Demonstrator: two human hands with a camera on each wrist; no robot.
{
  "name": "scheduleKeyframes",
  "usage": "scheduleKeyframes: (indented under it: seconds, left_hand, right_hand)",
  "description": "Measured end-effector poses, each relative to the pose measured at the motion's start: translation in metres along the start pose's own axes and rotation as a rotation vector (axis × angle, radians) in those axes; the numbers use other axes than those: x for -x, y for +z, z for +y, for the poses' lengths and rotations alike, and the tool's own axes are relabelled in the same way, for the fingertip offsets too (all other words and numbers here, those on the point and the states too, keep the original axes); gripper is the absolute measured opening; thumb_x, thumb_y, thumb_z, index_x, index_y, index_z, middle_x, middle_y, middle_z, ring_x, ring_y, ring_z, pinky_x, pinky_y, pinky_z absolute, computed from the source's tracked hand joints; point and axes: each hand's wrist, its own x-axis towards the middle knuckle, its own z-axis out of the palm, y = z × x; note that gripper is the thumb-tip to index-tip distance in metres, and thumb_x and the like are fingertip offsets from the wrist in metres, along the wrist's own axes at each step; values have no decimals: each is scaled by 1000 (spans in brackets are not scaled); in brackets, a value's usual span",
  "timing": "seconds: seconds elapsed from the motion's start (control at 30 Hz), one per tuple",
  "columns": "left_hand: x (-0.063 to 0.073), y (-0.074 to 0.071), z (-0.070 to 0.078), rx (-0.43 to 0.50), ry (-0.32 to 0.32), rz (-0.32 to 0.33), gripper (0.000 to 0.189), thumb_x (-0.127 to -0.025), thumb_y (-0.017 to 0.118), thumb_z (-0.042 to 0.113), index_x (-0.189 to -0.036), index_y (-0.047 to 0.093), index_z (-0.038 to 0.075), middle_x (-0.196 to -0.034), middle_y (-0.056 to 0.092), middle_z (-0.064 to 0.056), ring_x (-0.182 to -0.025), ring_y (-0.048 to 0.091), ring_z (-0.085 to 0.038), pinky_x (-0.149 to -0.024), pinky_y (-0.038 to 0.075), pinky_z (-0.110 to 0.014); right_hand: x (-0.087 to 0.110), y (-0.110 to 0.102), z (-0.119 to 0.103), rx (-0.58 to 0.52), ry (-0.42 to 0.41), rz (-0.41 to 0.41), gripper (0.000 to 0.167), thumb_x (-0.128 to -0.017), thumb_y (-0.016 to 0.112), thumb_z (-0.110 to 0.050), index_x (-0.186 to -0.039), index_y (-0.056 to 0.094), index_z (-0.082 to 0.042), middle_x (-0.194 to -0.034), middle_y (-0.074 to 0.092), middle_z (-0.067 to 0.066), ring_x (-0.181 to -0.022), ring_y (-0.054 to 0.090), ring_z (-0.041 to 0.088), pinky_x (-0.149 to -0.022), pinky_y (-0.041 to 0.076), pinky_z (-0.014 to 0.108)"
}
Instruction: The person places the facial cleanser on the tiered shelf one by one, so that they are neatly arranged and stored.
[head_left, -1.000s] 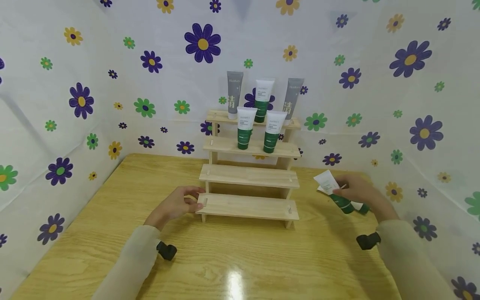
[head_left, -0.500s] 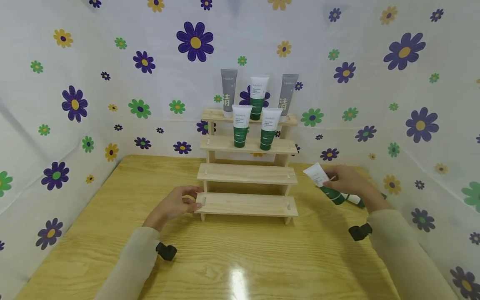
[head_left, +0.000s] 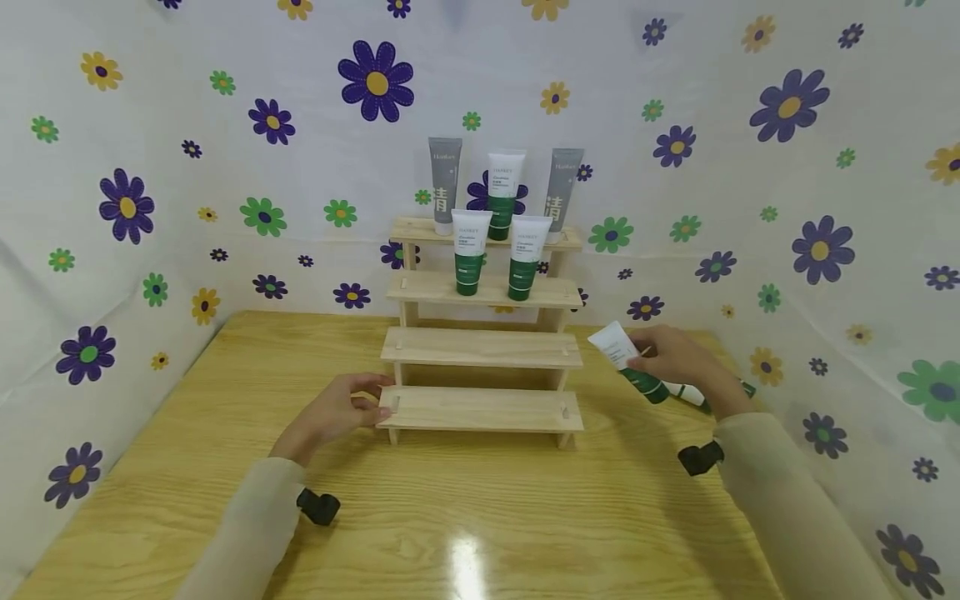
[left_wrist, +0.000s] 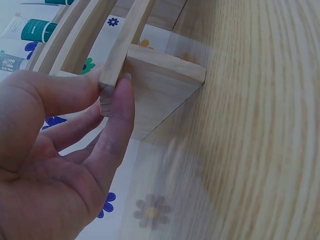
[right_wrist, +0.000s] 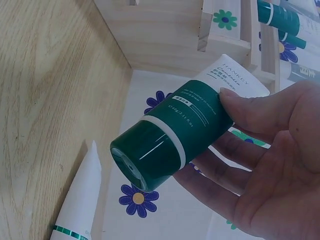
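Observation:
My left hand [head_left: 337,412] pinches the left end of the lowest shelf of a stepped wooden display stand [head_left: 480,408]; the left wrist view shows thumb and fingers on the shelf's end [left_wrist: 117,62]. My right hand [head_left: 682,358] grips a white-and-green squeeze tube [right_wrist: 170,120] between thumb and fingers. This tube is tilted, its green cap pointing down, just right of the stand. On the top step stand two grey tubes [head_left: 445,183] with a white-and-green tube [head_left: 502,196] between them. Two more white-and-green tubes [head_left: 470,254] stand on the step below.
Behind my right hand, more white-and-green tubes [head_left: 688,394] lie on the wood-grain table [head_left: 390,517], partly hidden. A white cloth backdrop [head_left: 315,167] printed with flowers encloses the table at the back and both sides.
My right hand has carried the tube leftward, closer to the stand. My left hand keeps its pinch on the lowest shelf. The head view has turned slightly right.

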Motion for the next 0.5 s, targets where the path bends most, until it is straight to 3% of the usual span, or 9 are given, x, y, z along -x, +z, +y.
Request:
scheduleKeyframes:
  seconds: [0.23,0.5]
  left_hand:
    - [4,-2,1,0,27,4,52,-97,71,9,-145,52,-3,-127,57,-25,-91,68,-16,-79,62,-31]
    - [3,-2,-1,11,-3,9,52,-97,71,9,-146,53,1,-130,57,-23,-92,68,-18,-81,62,-31]
  right_hand:
    - [-5,0,-5,-6,-17,3,39,-99,63,-5,-132,58,16,-114,70,31,-97,71,39,-79,63,46]
    - [-7,0,-12,-20,-20,15,38,-99,64,-5,-131,58,15,-117,68,32,-103,71,44,-83,63,48]
